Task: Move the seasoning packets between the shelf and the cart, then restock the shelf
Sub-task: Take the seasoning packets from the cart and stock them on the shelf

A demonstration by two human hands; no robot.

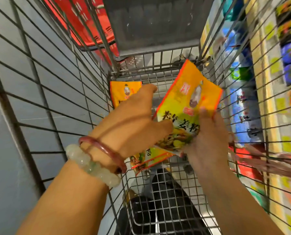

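Down inside the wire cart [83, 106], the right hand [207, 139] pinches a yellow seasoning packet's [190, 102] lower edge, the left hand [133, 121] spreads loosely beside it, holding nothing, another packet [122, 92] against the far-left wall.

Shelf goods [243, 65] are motion-blurred; left hand [131, 121] hides the lower packets [148, 158].
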